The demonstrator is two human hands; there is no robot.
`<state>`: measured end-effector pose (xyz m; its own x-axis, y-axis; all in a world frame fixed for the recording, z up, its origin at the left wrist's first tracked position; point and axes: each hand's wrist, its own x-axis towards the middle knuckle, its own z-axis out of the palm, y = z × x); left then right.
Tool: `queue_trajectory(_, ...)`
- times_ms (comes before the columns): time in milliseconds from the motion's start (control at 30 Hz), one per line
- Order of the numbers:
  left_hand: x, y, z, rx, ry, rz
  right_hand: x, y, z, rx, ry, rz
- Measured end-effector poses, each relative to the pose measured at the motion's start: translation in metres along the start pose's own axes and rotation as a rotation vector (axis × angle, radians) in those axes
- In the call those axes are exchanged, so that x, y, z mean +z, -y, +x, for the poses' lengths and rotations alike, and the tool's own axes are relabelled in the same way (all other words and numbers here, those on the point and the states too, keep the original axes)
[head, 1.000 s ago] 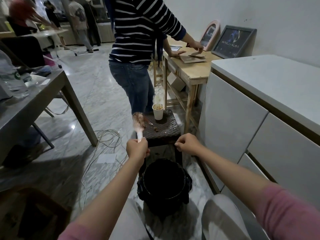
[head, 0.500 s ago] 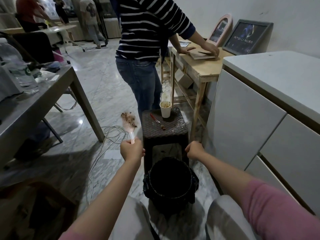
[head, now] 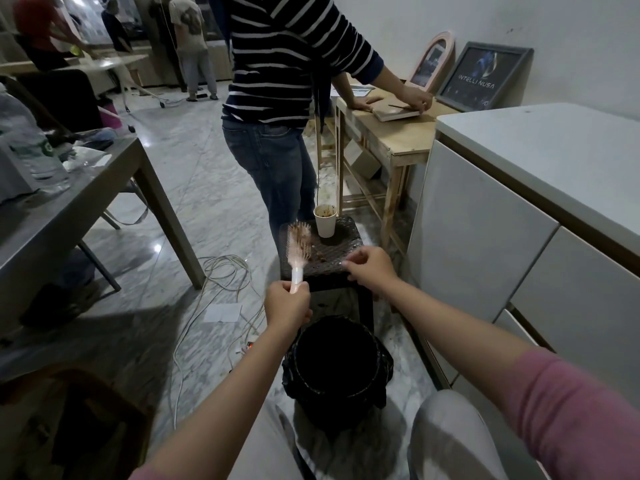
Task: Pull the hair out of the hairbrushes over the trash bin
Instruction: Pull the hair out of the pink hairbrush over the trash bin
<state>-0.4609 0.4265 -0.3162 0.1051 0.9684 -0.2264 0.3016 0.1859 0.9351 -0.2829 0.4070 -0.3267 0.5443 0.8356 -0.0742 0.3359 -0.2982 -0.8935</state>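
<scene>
My left hand (head: 287, 304) grips the white handle of a pink hairbrush (head: 299, 244), held upright with brown hair tangled in its bristles. The brush head stands over the near left corner of a dark woven stool (head: 341, 263). My right hand (head: 370, 266) hovers at the stool's near edge with fingers loosely curled and thumb and forefinger pinched; whether it holds anything is unclear. A black trash bin (head: 337, 362) with a dark liner stands on the floor between my knees, below both hands. A paper cup (head: 325, 221) with brown hair inside sits on the stool.
A person in a striped top stands just beyond the stool, leaning on a wooden desk (head: 398, 140). White cabinets (head: 485, 237) run along the right. A grey table (head: 86, 199) is at left, with cables (head: 221, 271) on the marble floor.
My left hand has swung the hairbrush right, from beside the stool to over its corner. My right hand has risen from the stool's front to its top edge.
</scene>
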Motion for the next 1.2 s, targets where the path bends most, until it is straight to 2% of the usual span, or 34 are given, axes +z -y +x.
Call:
queue_trajectory(133, 0.013, 0.002, -0.016, 0.028, 0.036, 0.025, 0.004, 0.020, -0.002, -0.170, 0.028, 0.035)
queue_trajectory(233, 0.022, 0.004, -0.026, 0.015, 0.062, 0.012, 0.011, 0.027, -0.006, -0.223, 0.088, -0.024)
queue_trajectory(300, 0.025, 0.003, -0.030, 0.007, 0.065, -0.015, 0.016, 0.027, -0.008, -0.218, 0.046, -0.043)
queue_trajectory(500, 0.020, -0.002, -0.033, 0.027, 0.049, -0.046, 0.024, 0.027, -0.021, -0.127, -0.051, 0.156)
queue_trajectory(700, 0.016, -0.003, -0.034, 0.025, 0.034, -0.024, 0.026, 0.031, -0.026, -0.130, 0.005, 0.109)
queue_trajectory(867, 0.013, -0.004, -0.035, 0.029, 0.032, -0.020, 0.024, 0.037, -0.030, -0.113, -0.057, 0.076)
queue_trajectory(1000, 0.013, -0.004, -0.033, -0.018, 0.028, -0.052, 0.021, 0.040, -0.032, -0.086, -0.123, 0.139)
queue_trajectory(1200, 0.008, 0.004, -0.026, -0.137, -0.030, -0.117, 0.011, 0.043, -0.039, -0.101, -0.082, 0.174)
